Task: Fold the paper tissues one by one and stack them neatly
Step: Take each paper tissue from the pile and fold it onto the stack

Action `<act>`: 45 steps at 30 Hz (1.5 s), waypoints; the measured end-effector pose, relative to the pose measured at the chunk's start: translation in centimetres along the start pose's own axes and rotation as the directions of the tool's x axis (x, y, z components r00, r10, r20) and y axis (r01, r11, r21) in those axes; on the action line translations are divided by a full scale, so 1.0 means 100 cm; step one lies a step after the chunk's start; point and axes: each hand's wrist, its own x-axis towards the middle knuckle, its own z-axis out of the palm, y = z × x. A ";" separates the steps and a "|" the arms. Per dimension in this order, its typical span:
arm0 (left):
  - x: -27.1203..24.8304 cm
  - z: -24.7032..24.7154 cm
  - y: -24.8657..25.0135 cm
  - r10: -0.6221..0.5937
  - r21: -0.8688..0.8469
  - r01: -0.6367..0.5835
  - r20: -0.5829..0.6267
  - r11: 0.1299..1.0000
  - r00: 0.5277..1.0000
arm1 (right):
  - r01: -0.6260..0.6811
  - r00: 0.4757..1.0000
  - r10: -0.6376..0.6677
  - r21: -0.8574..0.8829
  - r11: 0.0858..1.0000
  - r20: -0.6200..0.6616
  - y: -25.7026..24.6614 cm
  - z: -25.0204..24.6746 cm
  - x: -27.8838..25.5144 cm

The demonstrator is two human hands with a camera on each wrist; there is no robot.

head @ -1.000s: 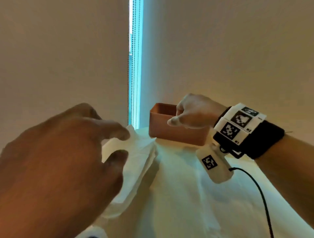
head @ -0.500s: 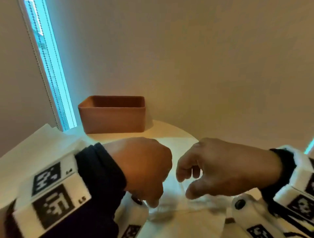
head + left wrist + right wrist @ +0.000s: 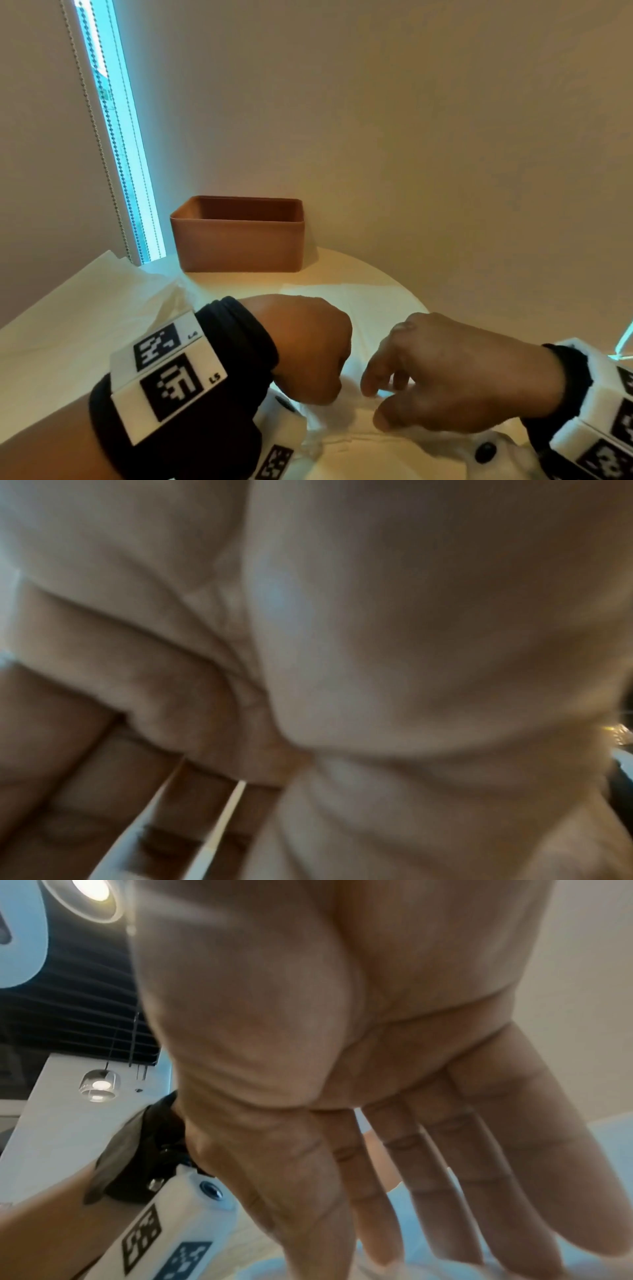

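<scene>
Left hand [image 3: 310,346] hides its own grip on the tissue [image 3: 346,416].

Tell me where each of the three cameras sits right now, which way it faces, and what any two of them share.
Head: worn on the head, looking forward and down at a round table with a brown box, a tissue and a wall behind; both hands and banded wrists show.
Left wrist: under the left hand, looking along curled fingers; blurred palm fills it.
Right wrist: under the right hand, looking up along straight fingers to ceiling lamps.
Shared: head and right wrist views both show the left wristband's tags.
</scene>
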 end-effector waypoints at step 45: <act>-0.039 -0.007 -0.030 -0.371 -0.701 -0.479 -0.698 0.529 0.612 | 0.229 0.972 -0.175 0.463 0.856 -0.157 -0.011 -0.137 0.020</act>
